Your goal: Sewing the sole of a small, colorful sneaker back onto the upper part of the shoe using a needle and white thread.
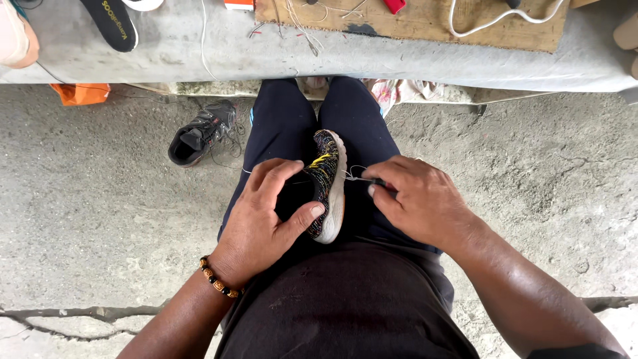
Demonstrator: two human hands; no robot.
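A small sneaker (327, 174) with a dark multicoloured knit upper and a white sole rests on its side on my lap, between my thighs. My left hand (266, 216) wraps around its upper, thumb pressed near the heel. My right hand (417, 198) pinches a thin dark stitching tool (369, 180) whose tip touches the white sole edge. A fine thread (355, 170) loops at that spot.
A black sneaker (199, 133) lies on the concrete floor to the left. A grey bench edge (332, 63) spans the top, holding a black insole (111, 23), a wooden board (425, 23), a white cord (492, 20) and loose threads. An orange bag (80, 93) sits under it.
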